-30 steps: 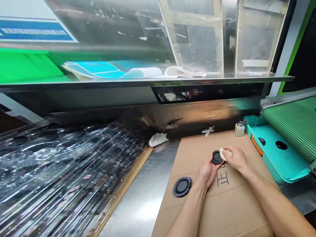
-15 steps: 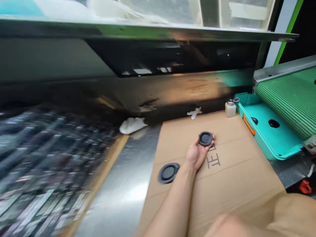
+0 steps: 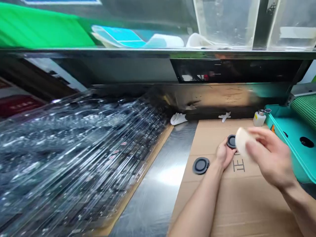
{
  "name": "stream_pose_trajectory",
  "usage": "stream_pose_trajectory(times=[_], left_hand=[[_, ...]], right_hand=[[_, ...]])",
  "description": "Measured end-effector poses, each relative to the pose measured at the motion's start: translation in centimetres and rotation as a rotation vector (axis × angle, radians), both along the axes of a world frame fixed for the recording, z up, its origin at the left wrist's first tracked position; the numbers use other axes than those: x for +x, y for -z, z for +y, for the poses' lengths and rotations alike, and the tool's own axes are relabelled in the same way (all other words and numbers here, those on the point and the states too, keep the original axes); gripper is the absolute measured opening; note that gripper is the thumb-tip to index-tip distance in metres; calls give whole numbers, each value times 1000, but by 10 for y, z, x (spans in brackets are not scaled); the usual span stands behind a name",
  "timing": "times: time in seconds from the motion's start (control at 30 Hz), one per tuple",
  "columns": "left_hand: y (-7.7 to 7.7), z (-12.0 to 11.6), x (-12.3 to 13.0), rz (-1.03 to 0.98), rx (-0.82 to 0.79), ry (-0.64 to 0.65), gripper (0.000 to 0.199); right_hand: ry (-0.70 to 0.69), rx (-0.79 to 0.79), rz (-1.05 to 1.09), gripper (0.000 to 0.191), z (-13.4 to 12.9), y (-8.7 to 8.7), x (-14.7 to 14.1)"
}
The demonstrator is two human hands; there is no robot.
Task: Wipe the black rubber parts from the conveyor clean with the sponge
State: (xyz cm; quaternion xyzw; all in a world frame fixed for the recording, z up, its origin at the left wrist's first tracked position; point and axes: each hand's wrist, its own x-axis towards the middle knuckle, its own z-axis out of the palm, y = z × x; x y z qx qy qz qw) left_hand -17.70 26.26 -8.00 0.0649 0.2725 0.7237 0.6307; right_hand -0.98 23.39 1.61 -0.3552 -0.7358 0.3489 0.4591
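My left hand (image 3: pixel 224 154) holds a small black round part (image 3: pixel 231 141) with a raised inner ring, its fingers curled around the edge, above the cardboard sheet (image 3: pixel 217 197). Close by on the right, my right hand (image 3: pixel 274 158) pinches a pale cream pad (image 3: pixel 241 141), blurred by motion. The pad overlaps the right side of the black part in view; whether they touch I cannot tell. Another black round part (image 3: pixel 200 165), with a wider rim, lies on the cardboard left of my left wrist.
At the back stand a white bottle with a metal cap (image 3: pixel 259 118) and a turquoise tray (image 3: pixel 293 151) holding black discs. A white glove (image 3: pixel 178 118) lies near the metal strip (image 3: pixel 158 184). Clear-wrapped items (image 3: pixel 98 158) fill the left. A shelf (image 3: pixel 158 53) crosses above.
My right hand has come in from the lower right with the pale pad, up to the black part in my left hand. The view has swung left.
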Motion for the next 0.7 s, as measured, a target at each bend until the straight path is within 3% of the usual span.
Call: stream_pose_trajectory(times=[0.07, 0.13, 0.27, 0.37, 0.47, 0.6, 0.7], left_hand=[[-1, 3, 0, -12, 14, -26, 34], [-3, 2, 1, -31, 30, 23, 36], [-3, -2, 4, -18, 28, 74, 41], [0, -3, 5, 16, 15, 54, 38], [3, -3, 6, 11, 28, 97, 38], [5, -5, 8, 49, 10, 34, 35], [3, -6, 9, 56, 9, 44, 38]], right_hand=[[73, 42, -87, 45, 30, 13, -24], [71, 82, -290, 44, 54, 37, -39], [179, 166, -796, 43, 71, 77, -53], [274, 133, -904, 49, 67, 81, -59], [209, 143, -908, 49, 60, 78, -60], [253, 59, -856, 48, 58, 79, -60], [190, 97, -840, 48, 63, 84, -58]])
